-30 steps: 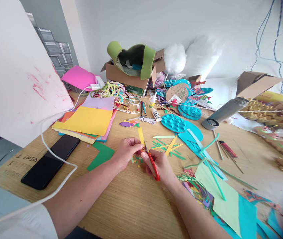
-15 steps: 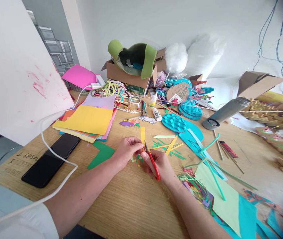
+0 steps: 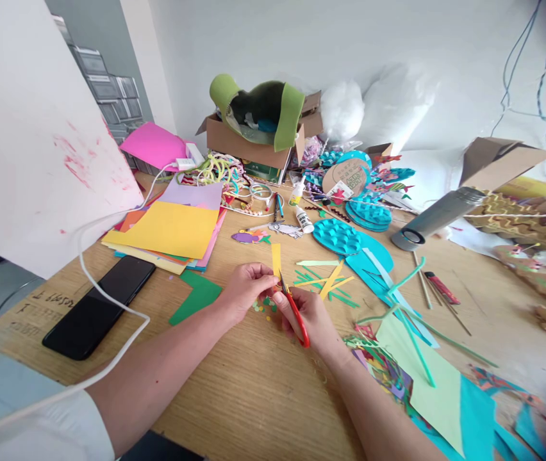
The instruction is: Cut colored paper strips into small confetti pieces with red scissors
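My left hand (image 3: pixel 248 286) pinches a narrow yellow paper strip (image 3: pixel 276 257) that stands up from the fingertips. Red-handled scissors (image 3: pixel 298 318) are gripped in my right hand (image 3: pixel 307 314), their blades pointing up against the strip's edge. Whether the blades are parted I cannot make out. Small green and yellow paper bits (image 3: pixel 264 308) lie on the table under my fingers. Just right of the strip, thin green strips (image 3: pixel 345 298) and yellow strips (image 3: pixel 332 279) lie crossed in a loose pile. A cut green sheet (image 3: pixel 196 296) rests by my left wrist.
Coloured paper sheets (image 3: pixel 172 229) are stacked at left, near a black phone (image 3: pixel 97 307) with a white cable (image 3: pixel 133 315) across it. Two glue bottles (image 3: pixel 304 219) are behind my hands. A grey flask (image 3: pixel 439 218) lies at right. Paper scraps (image 3: pixel 383 371) sit beside my right forearm.
The view has shifted very slightly. Both hands, the yellow strip and the scissors keep nearly the same positions.
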Action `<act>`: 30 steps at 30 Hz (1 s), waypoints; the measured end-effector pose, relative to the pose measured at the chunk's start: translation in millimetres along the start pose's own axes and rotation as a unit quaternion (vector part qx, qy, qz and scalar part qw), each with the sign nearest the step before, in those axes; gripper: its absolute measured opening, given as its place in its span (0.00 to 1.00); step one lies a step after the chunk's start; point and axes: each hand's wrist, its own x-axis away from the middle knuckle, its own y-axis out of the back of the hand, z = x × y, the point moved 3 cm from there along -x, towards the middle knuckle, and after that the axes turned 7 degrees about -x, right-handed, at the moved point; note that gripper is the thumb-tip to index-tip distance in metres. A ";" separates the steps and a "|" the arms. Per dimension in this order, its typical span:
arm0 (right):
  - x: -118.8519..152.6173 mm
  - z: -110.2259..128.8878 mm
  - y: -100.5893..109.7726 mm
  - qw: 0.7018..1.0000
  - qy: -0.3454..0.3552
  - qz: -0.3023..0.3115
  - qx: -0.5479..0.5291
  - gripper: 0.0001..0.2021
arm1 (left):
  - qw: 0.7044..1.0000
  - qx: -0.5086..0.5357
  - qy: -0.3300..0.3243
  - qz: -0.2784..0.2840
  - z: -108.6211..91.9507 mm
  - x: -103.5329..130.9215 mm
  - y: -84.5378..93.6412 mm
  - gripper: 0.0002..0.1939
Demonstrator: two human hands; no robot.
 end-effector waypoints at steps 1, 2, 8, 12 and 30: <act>-0.2 0.0 0.0 1.000 -0.001 0.000 -0.001 0.24 | 1.000 0.001 0.001 0.000 -0.1 0.1 -0.2 0.09; -0.3 0.1 -0.1 1.000 -0.003 0.000 -0.002 0.24 | 1.000 0.001 0.001 0.000 -0.2 0.1 -0.3 0.09; 0.7 -0.7 -0.5 1.000 -0.005 0.005 -0.010 0.24 | 1.000 -0.002 0.002 0.001 -0.5 0.7 -0.9 0.09; 0.3 -1.4 -0.3 1.000 0.002 -0.002 -0.006 0.24 | 1.000 -0.007 -0.003 0.004 -0.1 0.5 -0.6 0.09; -0.4 -2.0 0.5 1.000 0.003 0.009 0.001 0.24 | 1.000 -0.007 0.005 0.004 0.2 -0.9 0.6 0.09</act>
